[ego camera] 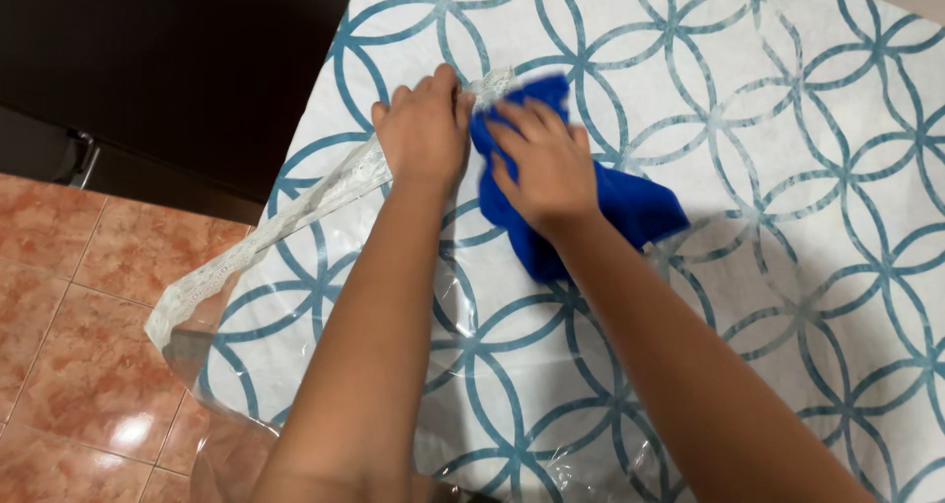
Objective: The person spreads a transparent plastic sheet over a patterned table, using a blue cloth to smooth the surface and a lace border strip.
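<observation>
While both hands sit at the upper centre of the frame, the left hand (425,129) presses down on a clear plastic cover (325,296) near its white lace edging (295,213); fingers curled, whether this grip pinches the lace I cannot tell. Right hand (544,161) lies flat, fingers spread, on a crumpled blue cloth (630,208), grip apart and pressing rather than clamped. Cloth rests on the surface (768,168), which is white with a teal interlocking-circle pattern, just right of the left hand. Lace strip runs diagonally to the lower left. Orange-brown floor tiles (69,296) at lower left; dark cabinet (177,60) at upper left.
</observation>
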